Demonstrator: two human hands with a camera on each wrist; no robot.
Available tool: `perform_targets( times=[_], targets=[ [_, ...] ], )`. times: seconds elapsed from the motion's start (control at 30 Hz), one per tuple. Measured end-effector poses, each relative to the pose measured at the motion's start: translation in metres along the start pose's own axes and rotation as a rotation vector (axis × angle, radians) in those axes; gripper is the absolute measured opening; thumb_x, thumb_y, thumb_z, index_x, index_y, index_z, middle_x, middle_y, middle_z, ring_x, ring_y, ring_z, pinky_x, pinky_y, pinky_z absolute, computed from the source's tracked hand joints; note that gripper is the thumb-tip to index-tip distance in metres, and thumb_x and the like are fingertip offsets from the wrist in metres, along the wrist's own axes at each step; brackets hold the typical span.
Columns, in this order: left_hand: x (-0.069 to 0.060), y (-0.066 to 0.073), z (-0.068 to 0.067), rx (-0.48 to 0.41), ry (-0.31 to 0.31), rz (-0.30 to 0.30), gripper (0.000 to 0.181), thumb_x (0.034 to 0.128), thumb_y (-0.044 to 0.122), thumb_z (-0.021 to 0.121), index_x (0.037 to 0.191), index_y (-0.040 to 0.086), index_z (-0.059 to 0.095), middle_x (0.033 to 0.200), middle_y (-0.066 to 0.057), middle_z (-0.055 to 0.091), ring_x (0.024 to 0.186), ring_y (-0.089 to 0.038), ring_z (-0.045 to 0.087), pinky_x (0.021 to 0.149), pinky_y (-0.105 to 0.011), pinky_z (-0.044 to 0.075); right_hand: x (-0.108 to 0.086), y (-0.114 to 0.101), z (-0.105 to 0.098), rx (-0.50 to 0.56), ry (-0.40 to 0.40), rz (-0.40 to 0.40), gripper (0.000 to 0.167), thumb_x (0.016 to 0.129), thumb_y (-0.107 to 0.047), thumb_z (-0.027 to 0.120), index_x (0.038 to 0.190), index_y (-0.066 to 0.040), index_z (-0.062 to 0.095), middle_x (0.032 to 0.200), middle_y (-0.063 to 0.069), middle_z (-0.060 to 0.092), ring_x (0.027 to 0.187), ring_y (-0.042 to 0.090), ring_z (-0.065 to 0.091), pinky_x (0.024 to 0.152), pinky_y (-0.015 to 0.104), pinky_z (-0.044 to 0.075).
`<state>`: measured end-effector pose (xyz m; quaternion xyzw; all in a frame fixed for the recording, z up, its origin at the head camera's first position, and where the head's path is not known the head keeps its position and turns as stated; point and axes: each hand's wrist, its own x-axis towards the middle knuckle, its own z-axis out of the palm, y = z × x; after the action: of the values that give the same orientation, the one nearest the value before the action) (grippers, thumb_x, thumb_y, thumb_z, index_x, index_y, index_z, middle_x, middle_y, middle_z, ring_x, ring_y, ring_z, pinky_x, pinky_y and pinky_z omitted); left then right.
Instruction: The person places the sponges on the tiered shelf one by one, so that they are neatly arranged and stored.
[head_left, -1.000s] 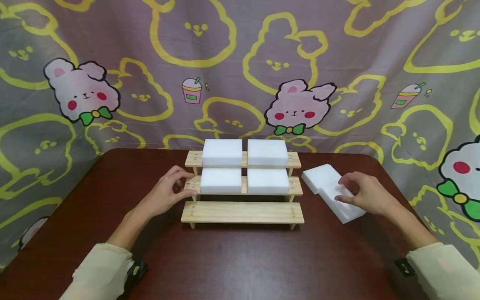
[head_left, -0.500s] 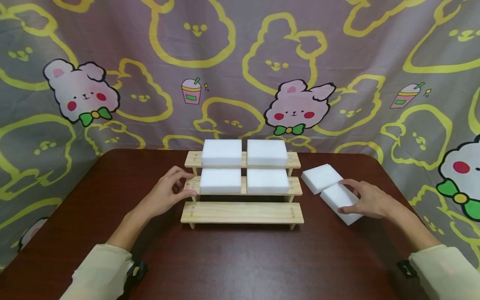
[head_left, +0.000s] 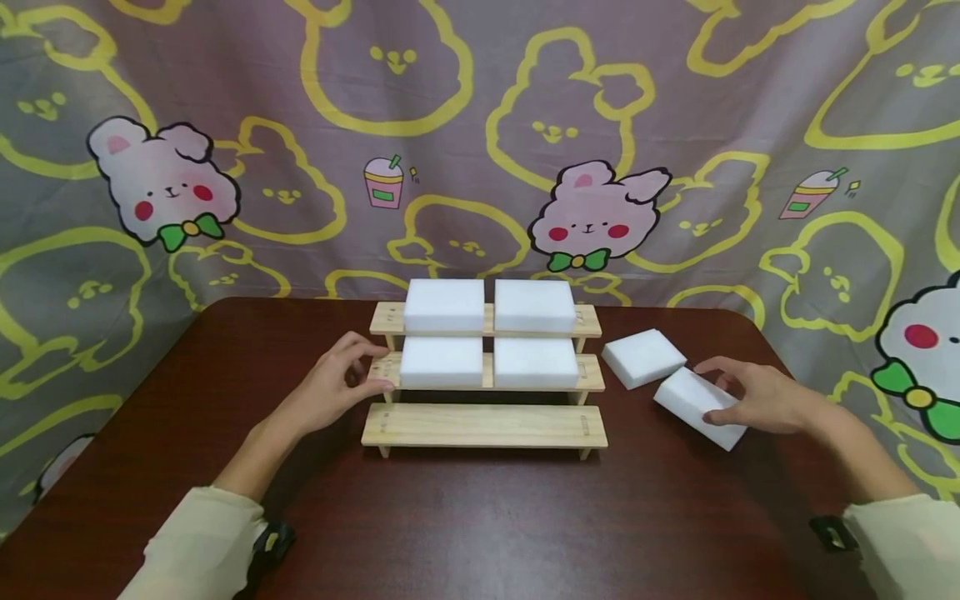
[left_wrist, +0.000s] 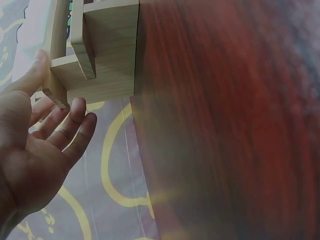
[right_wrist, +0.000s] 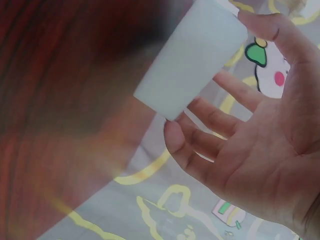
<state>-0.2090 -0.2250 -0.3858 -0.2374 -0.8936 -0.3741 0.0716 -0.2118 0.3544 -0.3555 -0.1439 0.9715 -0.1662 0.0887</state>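
The left hand pinches the left end of a pale, grained wooden stand; four smooth white oblong blocks sit on its middle and far steps; rightward, a loose block lies on the dark-red table; beside it, the right hand pinches a matching block, left of its palm, thumb near, fingers far.
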Motion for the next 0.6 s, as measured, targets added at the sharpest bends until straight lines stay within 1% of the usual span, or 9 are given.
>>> perform_targets(
  times=[0.17,0.3,0.47,0.6],
  targets=[
    [0.0,-0.001,0.0,-0.002,0.003,0.006,0.042,0.092,0.013,0.08,0.128,-0.003,0.067,0.111,-0.009,0.053,0.078,-0.021,0.051,0.068,-0.027,0.046,-0.004,-0.005,-0.007,0.016,-0.007,-0.042,0.063,0.078,-0.026,0.091,0.128,-0.003,0.061,0.102,0.008,0.063,0.086,0.021,0.056,0.063,0.032,0.048],
    [0.001,-0.001,-0.001,-0.003,-0.001,0.007,0.042,0.0921,0.013,0.08,0.128,-0.004,0.067,0.11,-0.009,0.053,0.078,-0.022,0.051,0.068,-0.027,0.045,-0.007,-0.012,-0.012,0.067,-0.031,-0.081,0.058,0.08,-0.022,0.089,0.128,-0.005,0.061,0.106,0.008,0.062,0.091,0.023,0.057,0.064,0.031,0.052],
    [0.001,0.0,-0.002,0.003,-0.009,0.004,0.042,0.0924,0.014,0.08,0.128,-0.003,0.067,0.111,-0.009,0.053,0.077,-0.022,0.05,0.068,-0.027,0.045,-0.01,-0.023,-0.017,0.129,-0.072,-0.113,0.059,0.081,-0.019,0.089,0.131,-0.007,0.06,0.112,0.009,0.062,0.093,0.023,0.06,0.065,0.031,0.055],
    [0.001,0.0,-0.003,0.007,-0.024,-0.002,0.042,0.0932,0.015,0.08,0.129,-0.003,0.066,0.111,-0.009,0.053,0.077,-0.022,0.049,0.068,-0.027,0.044,-0.012,-0.033,-0.02,0.142,-0.117,-0.142,0.06,0.082,-0.02,0.089,0.132,-0.006,0.06,0.113,0.008,0.063,0.093,0.021,0.063,0.068,0.031,0.055]
  ],
)
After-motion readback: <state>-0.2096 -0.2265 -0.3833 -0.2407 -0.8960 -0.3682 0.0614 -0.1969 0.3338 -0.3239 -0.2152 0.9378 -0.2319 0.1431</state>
